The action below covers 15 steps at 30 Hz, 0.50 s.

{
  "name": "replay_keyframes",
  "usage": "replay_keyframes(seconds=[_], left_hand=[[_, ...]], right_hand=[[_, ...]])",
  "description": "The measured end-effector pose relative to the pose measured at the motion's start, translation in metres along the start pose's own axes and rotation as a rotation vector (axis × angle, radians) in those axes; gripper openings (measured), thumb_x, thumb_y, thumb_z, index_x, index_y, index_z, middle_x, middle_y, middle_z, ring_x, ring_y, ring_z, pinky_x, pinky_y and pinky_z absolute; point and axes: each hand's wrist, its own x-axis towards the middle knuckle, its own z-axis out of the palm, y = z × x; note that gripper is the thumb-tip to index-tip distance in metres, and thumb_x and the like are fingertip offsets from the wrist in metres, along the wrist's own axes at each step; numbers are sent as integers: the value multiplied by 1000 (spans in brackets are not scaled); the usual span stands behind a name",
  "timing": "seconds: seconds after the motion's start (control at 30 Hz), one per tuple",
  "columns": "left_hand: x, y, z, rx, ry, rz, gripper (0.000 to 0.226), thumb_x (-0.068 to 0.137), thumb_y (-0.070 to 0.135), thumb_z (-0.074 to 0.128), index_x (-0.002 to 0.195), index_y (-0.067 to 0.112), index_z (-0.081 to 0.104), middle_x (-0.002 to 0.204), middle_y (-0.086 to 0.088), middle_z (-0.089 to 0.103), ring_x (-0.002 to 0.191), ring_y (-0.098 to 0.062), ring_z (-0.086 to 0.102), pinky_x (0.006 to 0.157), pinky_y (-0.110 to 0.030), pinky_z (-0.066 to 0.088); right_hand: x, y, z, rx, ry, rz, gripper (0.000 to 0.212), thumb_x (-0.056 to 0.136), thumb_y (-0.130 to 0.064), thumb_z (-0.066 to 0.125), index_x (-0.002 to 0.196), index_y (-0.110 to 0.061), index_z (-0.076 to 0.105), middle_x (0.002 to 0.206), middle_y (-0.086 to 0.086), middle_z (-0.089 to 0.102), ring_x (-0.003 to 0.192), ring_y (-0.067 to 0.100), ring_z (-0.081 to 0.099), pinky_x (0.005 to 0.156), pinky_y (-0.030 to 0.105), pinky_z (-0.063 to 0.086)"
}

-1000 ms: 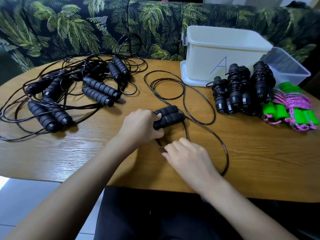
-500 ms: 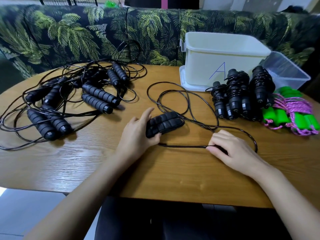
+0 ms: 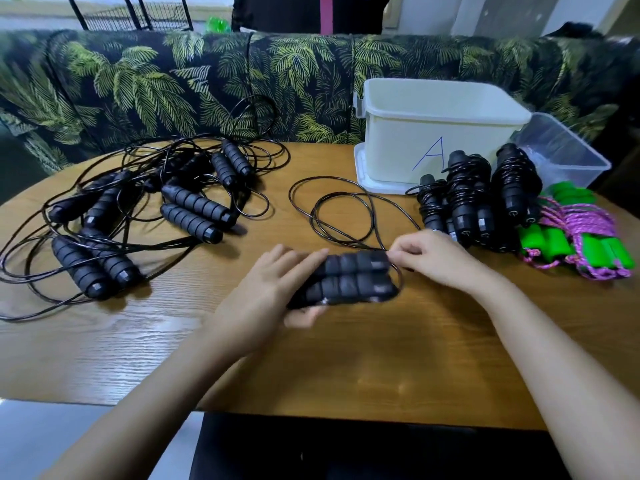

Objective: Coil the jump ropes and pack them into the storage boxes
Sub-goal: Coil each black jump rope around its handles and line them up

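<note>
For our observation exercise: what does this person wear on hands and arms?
Nothing visible. The left hand and right hand are bare, with no gloves, rings or watch, and both forearms are uncovered to the frame's edge; no sleeve shows.

Single wide-angle head-worn view, looking forward and down, close above the fingers [image 3: 410, 244], surface [image 3: 346, 362] spreading left, right and beyond them, sofa [image 3: 166, 84] farthest behind.

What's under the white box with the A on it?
A flat white piece, maybe its lid, pokes out under the box along its front and left side. The box covers the rest; coiled ropes hide the front right part.
</note>
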Motion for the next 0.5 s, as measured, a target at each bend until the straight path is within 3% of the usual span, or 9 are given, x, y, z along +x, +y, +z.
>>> replay_keyframes(seconds=[0.1, 0.17, 0.23, 0.33, 0.43, 0.5], left_hand=[[9, 23, -11, 304, -66, 105, 76, 88, 51, 49, 132, -11, 52, 101, -13, 66, 92, -25, 51, 76, -32, 37], [10, 30, -12, 445, -100, -11, 84, 83, 53, 55, 131, -15, 50, 87, -12, 67, 82, -27, 58, 70, -33, 43], [11, 28, -15, 438, -133, -158, 93, 75, 53, 62, 131, -19, 46, 78, -15, 66, 72, -31, 62, 60, -34, 49], [14, 20, -18, 465, -158, -315, 98, 63, 49, 74, 127, -22, 49, 71, -19, 65, 67, -33, 63, 54, -34, 50], [19, 17, -22, 435, -167, -414, 94, 63, 44, 75, 129, -18, 50, 78, -21, 68, 79, -38, 65, 61, -39, 51], [22, 18, -23, 379, -183, -483, 91, 75, 49, 59, 142, -10, 39, 98, -21, 69, 99, -39, 60, 77, -44, 48]], right_hand=[[30, -42, -5, -17, 53, -35, 23, 89, -48, 65, 69, -36, 65, 70, -23, 62, 80, 5, 59, 73, 27, 42], [34, -75, -12, 17, 140, -114, 21, 89, -46, 66, 70, -36, 65, 76, -20, 66, 86, 9, 62, 81, 30, 46], [23, -103, -14, 32, 211, -180, 18, 88, -45, 67, 74, -34, 68, 81, -14, 71, 88, 11, 63, 82, 31, 48], [-7, -122, 3, -4, 303, -277, 21, 88, -45, 66, 79, -27, 72, 70, -6, 68, 72, 16, 60, 70, 31, 46], [-37, -118, 28, 21, 364, -311, 27, 90, -44, 56, 76, -27, 71, 52, -12, 52, 51, 7, 46, 58, 31, 42], [-49, -109, 39, 77, 379, -278, 30, 91, -45, 50, 82, -28, 74, 59, -15, 63, 54, 5, 55, 58, 30, 47]])
